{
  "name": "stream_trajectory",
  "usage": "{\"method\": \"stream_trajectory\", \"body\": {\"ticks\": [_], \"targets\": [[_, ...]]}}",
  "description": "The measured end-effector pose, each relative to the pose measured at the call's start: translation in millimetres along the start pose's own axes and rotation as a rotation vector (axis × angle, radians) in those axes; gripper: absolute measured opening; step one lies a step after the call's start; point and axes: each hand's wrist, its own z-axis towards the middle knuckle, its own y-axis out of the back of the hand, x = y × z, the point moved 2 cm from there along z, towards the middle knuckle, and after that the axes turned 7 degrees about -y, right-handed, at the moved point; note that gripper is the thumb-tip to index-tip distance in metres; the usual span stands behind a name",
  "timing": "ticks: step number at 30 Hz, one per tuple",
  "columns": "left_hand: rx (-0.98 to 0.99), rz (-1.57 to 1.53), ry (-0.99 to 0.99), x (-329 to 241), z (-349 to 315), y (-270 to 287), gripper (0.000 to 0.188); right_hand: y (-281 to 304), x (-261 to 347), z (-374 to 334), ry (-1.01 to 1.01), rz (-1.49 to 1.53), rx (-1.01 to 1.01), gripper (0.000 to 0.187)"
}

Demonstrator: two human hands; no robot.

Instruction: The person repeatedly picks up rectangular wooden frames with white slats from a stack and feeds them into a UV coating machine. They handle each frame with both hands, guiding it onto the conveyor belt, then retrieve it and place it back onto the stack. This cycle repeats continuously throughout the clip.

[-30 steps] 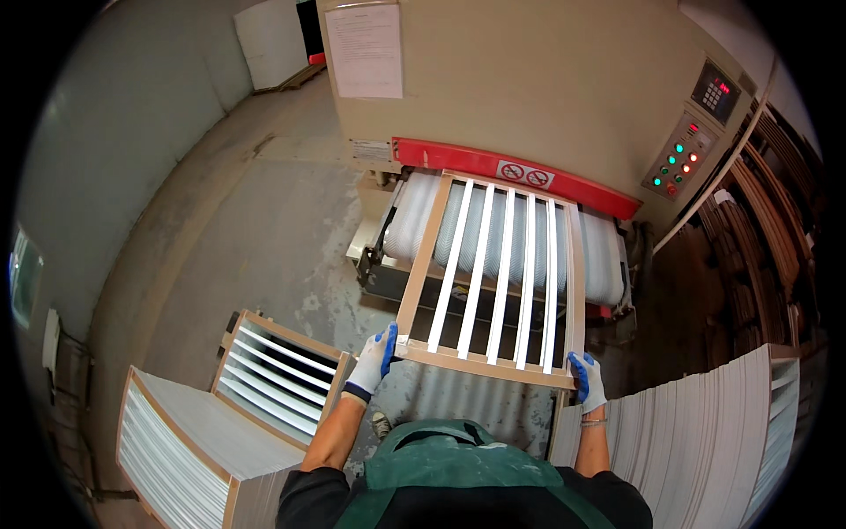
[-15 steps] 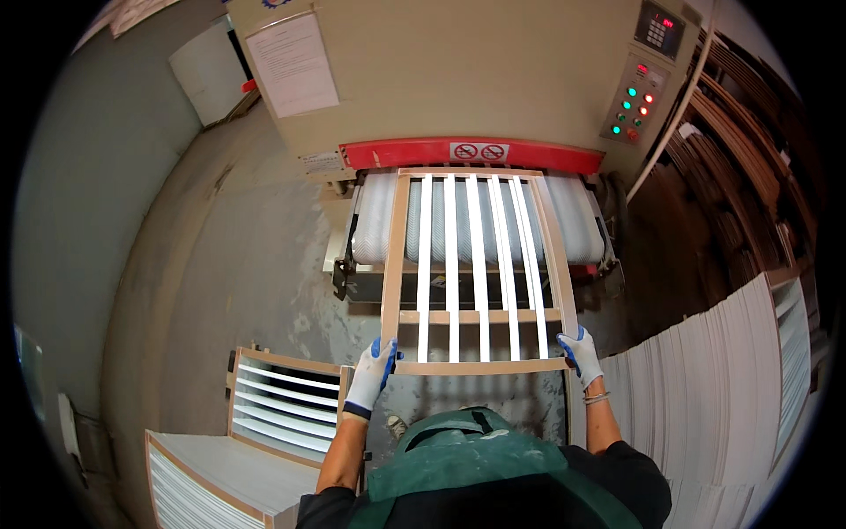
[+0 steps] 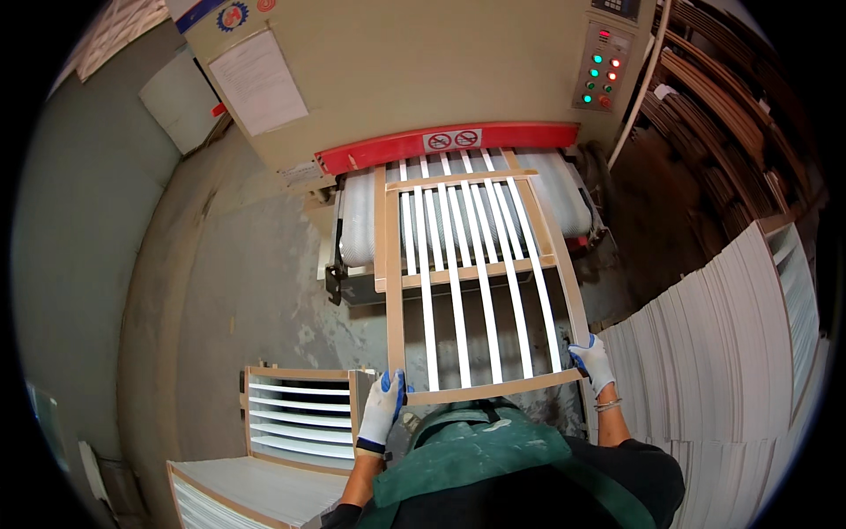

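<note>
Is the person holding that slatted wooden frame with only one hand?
No, both gloved hands grip the slatted frame at its near corners: the left hand and the right hand.

Two slatted wooden frames (image 3: 458,264) lie on one machine (image 3: 423,79), one more frame (image 3: 300,414) beside.

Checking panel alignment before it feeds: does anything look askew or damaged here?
The slatted frame, held at its near corners by the left hand and right hand, sits slightly skewed to the red-edged machine mouth. No damage shows.
</note>
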Motion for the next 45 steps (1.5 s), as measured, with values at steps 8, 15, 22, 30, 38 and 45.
{"method": "stream_trajectory", "body": {"ticks": [8,15,22,30,38,45], "targets": [[0.062,-0.234,0.236,-15,-17,-4,0.04,6,-27,-9,-0.077,0.035,0.116,0.063],[0.185,-0.243,0.502,-4,-24,-15,0.042,13,-27,-19,-0.125,-0.041,0.066,0.065],[0.119,-0.2,0.324,-1,-39,-19,0.043,18,-25,-24,-0.209,0.037,0.122,0.066],[0.118,-0.163,0.299,-10,-40,-22,0.043,20,-28,-20,-0.181,-0.038,0.109,0.068],[0.108,-0.019,0.173,-10,-41,-27,0.046,21,-30,-19,-0.208,-0.052,0.06,0.071],[0.175,-0.171,0.444,-8,-34,-32,0.046,21,-28,-14,-0.16,-0.131,0.015,0.07]]}}
